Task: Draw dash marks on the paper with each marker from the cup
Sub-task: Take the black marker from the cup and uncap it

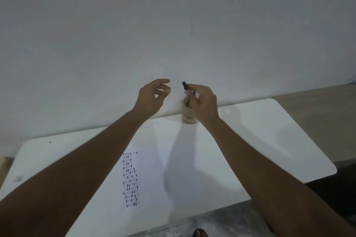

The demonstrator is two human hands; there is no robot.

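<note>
The right hand (204, 100) is closed around a marker (185, 85) whose dark capped end sticks up and to the left out of the fingers, its long axis tilted from lower right to upper left; a bit of purple and red shows between the fingers, and I cannot tell whether that belongs to this marker or to others. This hand hovers directly above the cup (189, 112), which stands at the far edge of the table (269, 131), near the wall. The left hand (152, 98) is just beside it, empty, fingers loosely curled and spread, thumb toward the marker's cap. The paper (131, 179) lies nearer the person, toward the front-left of the table, already filled with rows of dashes. The marker's cap points at the left hand, which looks best placed to pull it off.
</note>
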